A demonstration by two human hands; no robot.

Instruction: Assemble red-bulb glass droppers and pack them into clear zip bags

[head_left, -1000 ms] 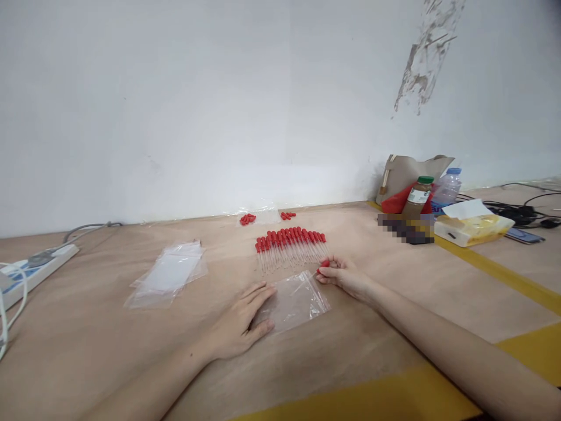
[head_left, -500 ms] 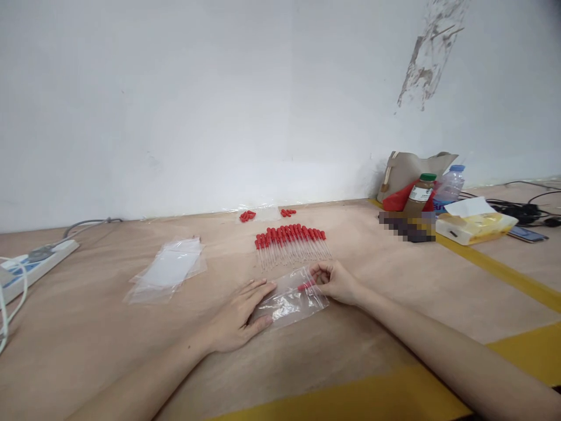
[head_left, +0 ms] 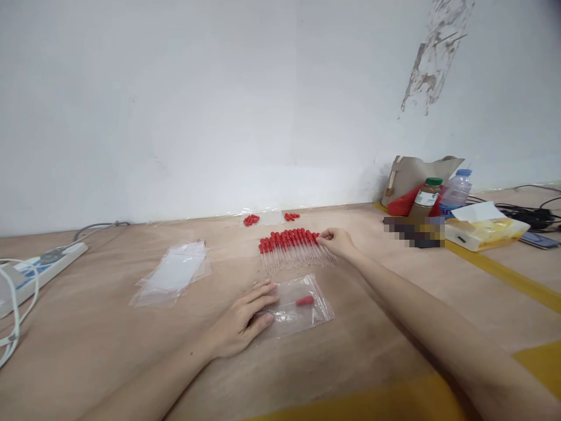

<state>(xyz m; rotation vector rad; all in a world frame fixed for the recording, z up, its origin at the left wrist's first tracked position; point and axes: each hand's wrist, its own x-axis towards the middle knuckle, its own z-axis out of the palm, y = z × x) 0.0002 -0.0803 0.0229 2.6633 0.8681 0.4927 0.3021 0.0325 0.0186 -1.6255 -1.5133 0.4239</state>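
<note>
My left hand [head_left: 245, 318] lies with its fingers spread on the left end of a clear zip bag [head_left: 289, 318], holding nothing in a grip. Inside the bag is one dropper with a red bulb [head_left: 305, 300]; its thin stem runs left toward my fingers. Behind the bag a row of glass droppers [head_left: 289, 241] lies side by side, red bulbs to the back and clear stems toward me. At the right end of that row my right hand [head_left: 336, 241] has thumb and fingertips closed on the red bulb of a dropper.
Flat clear bags [head_left: 175, 272] are stacked on the left. Loose red bulbs [head_left: 251, 220] lie near the wall. A power strip [head_left: 48, 275] stands at far left. To the right are a green-capped bottle [head_left: 425, 202], a blue-capped bottle [head_left: 458, 188], a tissue pack [head_left: 486, 228] and a phone [head_left: 539, 240].
My right hand has let go of the dropper inside the bag and moved back to the right end of the row. My left hand remains on the bag.
</note>
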